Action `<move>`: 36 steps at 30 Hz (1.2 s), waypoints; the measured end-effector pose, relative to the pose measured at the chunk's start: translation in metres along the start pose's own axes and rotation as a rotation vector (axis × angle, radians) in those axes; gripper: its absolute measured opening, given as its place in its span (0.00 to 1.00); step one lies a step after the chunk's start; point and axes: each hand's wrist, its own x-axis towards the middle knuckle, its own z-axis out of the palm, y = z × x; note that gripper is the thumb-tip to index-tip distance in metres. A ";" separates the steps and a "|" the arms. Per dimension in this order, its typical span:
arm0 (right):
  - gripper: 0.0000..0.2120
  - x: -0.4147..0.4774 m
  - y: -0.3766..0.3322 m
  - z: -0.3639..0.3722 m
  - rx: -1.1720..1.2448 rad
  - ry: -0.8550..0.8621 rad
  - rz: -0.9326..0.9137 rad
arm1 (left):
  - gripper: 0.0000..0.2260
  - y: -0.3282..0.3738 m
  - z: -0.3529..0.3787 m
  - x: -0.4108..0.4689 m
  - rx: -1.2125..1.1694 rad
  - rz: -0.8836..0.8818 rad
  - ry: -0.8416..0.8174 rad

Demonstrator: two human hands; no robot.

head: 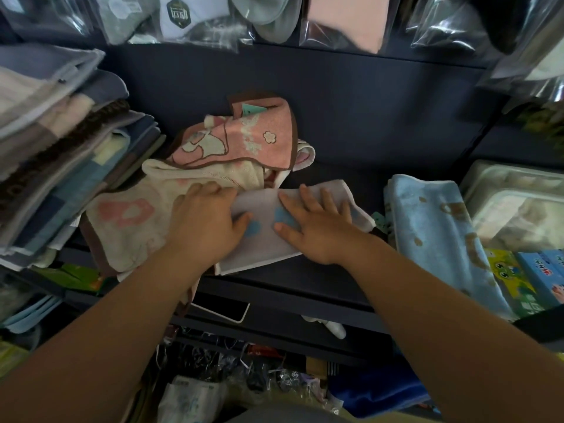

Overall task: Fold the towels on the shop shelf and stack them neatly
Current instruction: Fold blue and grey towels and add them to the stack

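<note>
Nearest the camera: two bare forearms enter from the bottom corners. Between them, below the shelf edge, sits a jumble of clear wrappers and small goods, too dark and blurred to identify. A flat dark panel with a white frame (220, 311) is partly hidden under the left forearm.

Work zone: a small white folded towel with light blue patches (262, 239) lies near the front edge of the dark blue shop shelf (351, 117), its left part resting on a neighbouring towel.
- Right hand (314, 227): palm down on the white towel, fingers straight and spread, pressing flat.
- Left hand (204, 218): palm down across the white towel's left edge, thumb out on the cloth. The fingers bend at the knuckles and the tips are hidden, so I cannot tell whether they pinch fabric.

Left of the hands: a loose cream towel with pink flower shapes (122, 221), front corner hanging over the shelf edge.

Behind it: a crumpled pink towel with brown trim (244, 141), lying on the cream one.

Right: a light blue towel with brown motifs (433, 215), folded, its near end hanging off the shelf; clear-wrapped packs (515, 203) just beyond it, cut off by the frame.

Far left: a leaning stack of folded towels (61, 154), partly out of frame.

Top: hanging bagged textiles (345, 19), glare obscuring the contents.
</note>
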 end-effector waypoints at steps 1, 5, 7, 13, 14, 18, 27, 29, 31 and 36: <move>0.33 0.003 0.002 0.006 -0.017 -0.008 0.024 | 0.17 -0.002 0.002 0.004 -0.024 -0.013 -0.027; 0.35 0.006 0.002 0.009 -0.071 -0.009 0.065 | 0.06 -0.012 -0.008 0.009 -0.396 -0.164 -0.170; 0.36 0.006 -0.003 0.003 -0.056 -0.019 0.069 | 0.03 -0.015 -0.015 0.009 -0.546 -0.220 -0.184; 0.35 -0.010 -0.019 0.001 0.019 0.044 0.006 | 0.08 -0.016 -0.025 0.001 -1.054 -0.439 -0.143; 0.35 -0.014 -0.022 0.004 -0.002 0.036 -0.002 | 0.08 -0.016 -0.027 -0.003 -1.079 -0.459 -0.137; 0.32 -0.023 -0.036 0.017 -0.107 0.001 -0.013 | 0.09 -0.017 -0.027 -0.031 -1.114 -0.503 -0.214; 0.32 -0.029 -0.038 0.020 -0.021 -0.054 -0.049 | 0.09 -0.020 -0.021 -0.060 -1.099 -0.574 -0.230; 0.33 -0.029 -0.044 0.017 0.056 -0.057 -0.098 | 0.07 -0.027 -0.026 -0.055 -1.127 -0.660 -0.150; 0.33 -0.028 -0.048 0.014 0.148 -0.009 -0.154 | 0.06 -0.038 -0.037 -0.046 -1.168 -0.718 -0.045; 0.22 -0.041 -0.044 0.010 -0.026 0.291 -0.011 | 0.10 -0.045 -0.075 -0.021 -1.166 -0.647 0.093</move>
